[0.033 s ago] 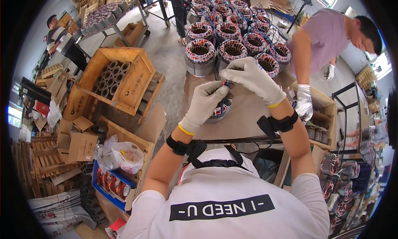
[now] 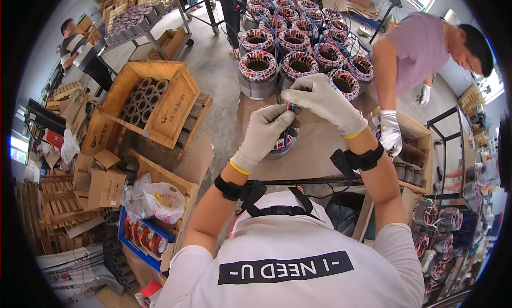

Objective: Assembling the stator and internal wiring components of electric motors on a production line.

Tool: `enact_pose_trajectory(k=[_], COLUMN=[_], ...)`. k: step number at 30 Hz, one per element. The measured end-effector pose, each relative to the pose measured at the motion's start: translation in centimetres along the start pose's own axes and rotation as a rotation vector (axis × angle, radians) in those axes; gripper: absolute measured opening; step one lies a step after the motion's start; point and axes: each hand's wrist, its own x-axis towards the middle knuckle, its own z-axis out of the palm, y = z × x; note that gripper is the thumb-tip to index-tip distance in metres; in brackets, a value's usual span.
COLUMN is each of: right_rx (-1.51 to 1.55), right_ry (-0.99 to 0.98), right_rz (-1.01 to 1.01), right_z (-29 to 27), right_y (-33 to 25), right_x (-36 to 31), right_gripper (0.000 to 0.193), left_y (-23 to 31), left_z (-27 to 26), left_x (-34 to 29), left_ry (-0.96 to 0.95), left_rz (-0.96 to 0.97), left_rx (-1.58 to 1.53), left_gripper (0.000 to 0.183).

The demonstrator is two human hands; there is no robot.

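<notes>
My left hand (image 2: 263,136), in a pale work glove, is closed around a small bundle of red, blue and black wires (image 2: 289,108). Just above and to the right, my gloved right hand (image 2: 325,101) pinches the upper end of the same wires. The wires run down toward a motor stator (image 2: 282,147) on the bench, which is mostly hidden beneath my left hand. Beyond my hands stand rows of stators with laced windings, the nearest being a grey-sided stator (image 2: 258,79). What the right fingertips cover cannot be made out.
Brown cardboard (image 2: 314,161) covers the bench. At the right a co-worker in a purple shirt (image 2: 413,49) leans over, a gloved hand (image 2: 391,137) by a wooden crate (image 2: 424,172). To the left are a wooden box (image 2: 176,113) of metal cylinders and a blue tray (image 2: 165,236).
The co-worker's head and shoulder have shifted very slightly to the right. Both of my hands stay in place on the wires.
</notes>
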Motion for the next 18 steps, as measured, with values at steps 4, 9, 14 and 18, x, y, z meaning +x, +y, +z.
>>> enact_pose_trajectory(k=[4, 9, 14, 18], right_rx=[0.118, 0.234, 0.192, 0.262], right_ry=[-0.061, -0.042, -0.059, -0.052], right_rz=[0.028, -0.073, -0.029, 0.02], right_z=[0.0, 0.5, 0.4, 0.4], right_y=[-0.3, 0.6, 0.2, -0.1], right_x=[0.0, 0.3, 0.9, 1.0], right_gripper=[0.03, 0.026, 0.023, 0.023], left_y=[0.1, -0.2, -0.1, -0.2], left_z=[-0.2, -0.6, -0.5, -0.8], left_x=[-0.3, -0.1, -0.2, 0.1], left_ry=[0.066, 0.068, 0.084, 0.077], left_rz=[-0.031, -0.031, -0.042, -0.042], left_rx=[-0.021, -0.021, -0.04, -0.04], left_gripper=[0.026, 0.028, 0.032, 0.03])
